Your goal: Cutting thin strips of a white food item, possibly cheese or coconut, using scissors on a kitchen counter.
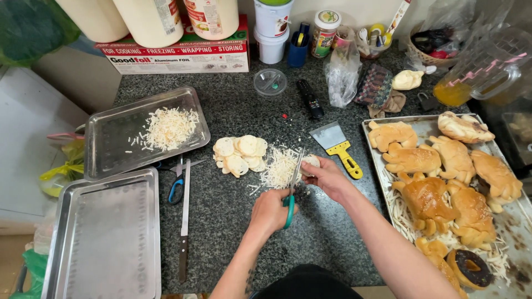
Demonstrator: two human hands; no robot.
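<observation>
at centre frame the left hand (270, 212) has its fingers closed through the green scissors (292, 191), blades up. the right hand (327, 176) pinches a pale round slice (311, 161) beside the shreds (279, 166) on the counter (233, 221).

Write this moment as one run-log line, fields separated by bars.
left hand: gripping green-handled scissors | right hand: holding pale slice at blades | shreds: piled on counter

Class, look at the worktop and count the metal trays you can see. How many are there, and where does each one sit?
3. One tray with shredded cheese at upper left, one empty tray just below it at lower left, and one baking tray of pastries along the right edge. None seems hidden.
</observation>
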